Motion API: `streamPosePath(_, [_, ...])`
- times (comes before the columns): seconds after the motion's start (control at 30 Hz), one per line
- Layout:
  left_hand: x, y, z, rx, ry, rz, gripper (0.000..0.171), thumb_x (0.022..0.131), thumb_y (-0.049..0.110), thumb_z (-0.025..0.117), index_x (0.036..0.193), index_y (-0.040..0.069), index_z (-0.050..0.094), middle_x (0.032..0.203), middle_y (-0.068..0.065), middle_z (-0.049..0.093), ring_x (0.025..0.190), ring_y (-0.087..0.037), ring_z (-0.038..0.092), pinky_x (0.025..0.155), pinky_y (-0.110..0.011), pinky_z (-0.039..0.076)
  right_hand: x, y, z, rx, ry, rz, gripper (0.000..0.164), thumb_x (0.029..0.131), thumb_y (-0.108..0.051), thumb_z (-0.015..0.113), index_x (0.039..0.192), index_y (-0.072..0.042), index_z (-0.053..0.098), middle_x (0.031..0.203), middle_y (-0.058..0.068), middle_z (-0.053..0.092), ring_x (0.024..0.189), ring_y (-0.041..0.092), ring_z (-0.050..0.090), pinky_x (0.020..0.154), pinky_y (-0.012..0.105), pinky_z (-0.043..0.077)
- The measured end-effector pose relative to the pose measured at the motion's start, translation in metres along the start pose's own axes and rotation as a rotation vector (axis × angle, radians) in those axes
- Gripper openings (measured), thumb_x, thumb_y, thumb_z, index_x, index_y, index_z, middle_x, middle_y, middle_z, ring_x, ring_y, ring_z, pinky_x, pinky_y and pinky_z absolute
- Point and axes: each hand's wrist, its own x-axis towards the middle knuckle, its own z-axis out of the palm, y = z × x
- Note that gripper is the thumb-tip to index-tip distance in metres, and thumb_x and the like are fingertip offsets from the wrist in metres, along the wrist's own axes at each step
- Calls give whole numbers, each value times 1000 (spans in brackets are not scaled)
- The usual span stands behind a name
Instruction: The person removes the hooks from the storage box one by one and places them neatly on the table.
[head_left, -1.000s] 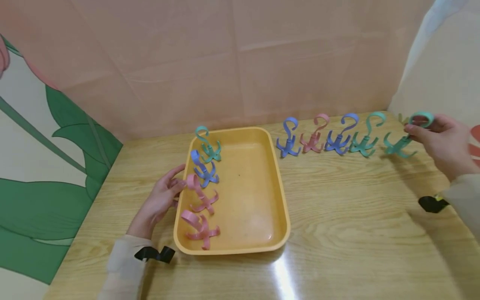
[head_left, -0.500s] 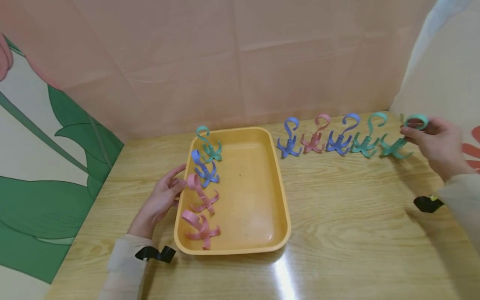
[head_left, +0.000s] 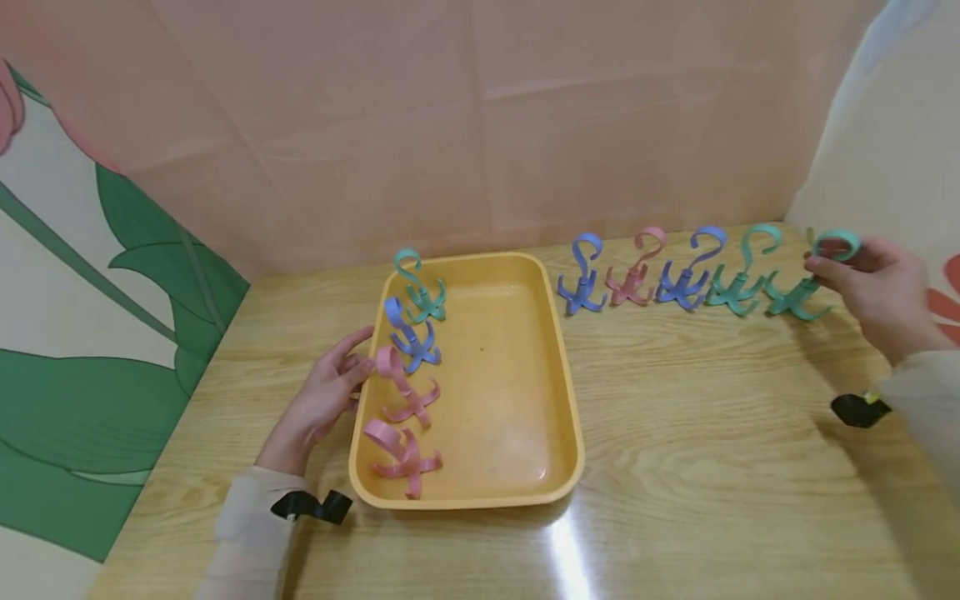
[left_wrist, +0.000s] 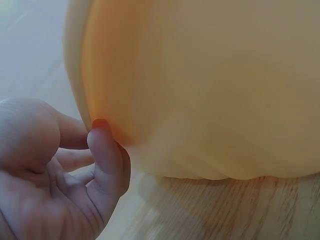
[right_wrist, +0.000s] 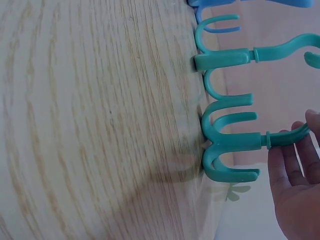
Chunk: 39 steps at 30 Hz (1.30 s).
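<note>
My right hand (head_left: pixel 888 292) holds a green four-pronged swivel hook (head_left: pixel 797 298) by its curved upper part at the right end of a row. In the right wrist view, the prongs of this hook (right_wrist: pixel 235 141) are down at the tabletop, close beside another green hook (right_wrist: pixel 222 60). My left hand (head_left: pixel 322 392) pinches the left rim of a yellow tray (head_left: pixel 570 400) between thumb and fingers. Inside the tray, along its left side, stand a green hook (head_left: pixel 427 303), a blue hook (head_left: pixel 416 350) and two pink hooks (head_left: pixel 411 404).
Left of the held hook, the row on the wooden table (head_left: pixel 697 417) has a green hook (head_left: pixel 737 293), a blue hook (head_left: pixel 682 292), a pink hook (head_left: pixel 632 286) and another blue hook (head_left: pixel 582 293). A pinkish sheet (head_left: pixel 480 125) hangs behind the table.
My right hand has shifted slightly left with the green hook, bringing it nearer the neighbouring green hook. My left hand and the tray stay in place.
</note>
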Motion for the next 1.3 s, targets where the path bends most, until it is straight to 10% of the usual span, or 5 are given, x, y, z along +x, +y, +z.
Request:
streamPosePath(0.67, [2,0,0,3,-7,-2,57,107,9,44,160,20,27,115,-18,62,90,-25,68,65,-35,60,-3,-6,-13,49,-69,-18,29,87,15,69,110,-2,72,98,-5,76,83,4,71,69,14,55])
streamPosePath(1.3, [1,-2,-1,-25,-25,25,57,107,6,44,160,14,26,103,-12,63,81,-20,68,59,-32,59,-36,-54,30,0,168,-32,53,82,3,81,129,-16,62,123,-11,60,115,1,50,81,2,43])
